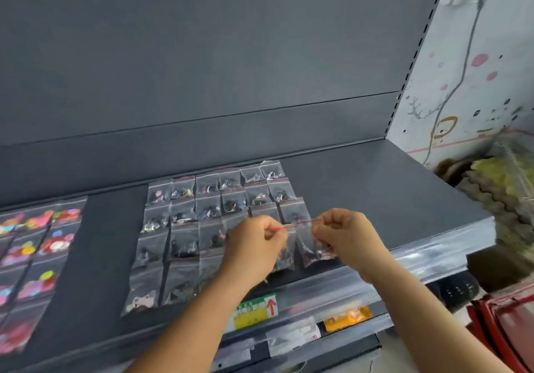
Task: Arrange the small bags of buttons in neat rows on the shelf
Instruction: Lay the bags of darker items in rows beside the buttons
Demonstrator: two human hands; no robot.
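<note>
Forearms reach up from the frame's bottom edge toward the shelf (375,182), a dark metal deck with price tags (255,310) on its front lip; we go from largest to smallest; on its left lies a block of bags of bright buttons (37,245), and at centre the grid of small bags (185,228) runs in rows from the back toward the lip, its right columns ending short of the front; over that gap we hold one bag (312,250) by its red zip strip, left hand (254,242) pinching the strip's left end, right hand (344,236) pinching the right end, fingers of both curled tight on the plastic; the bag hangs just above the deck, its buttons pooled at the bottom. We judge the risk to be this: set down askew, or dragged across its neighbours, the bag could nudge the overlapping rows out of line; the pooled weight may also swing it crooked on release.
</note>
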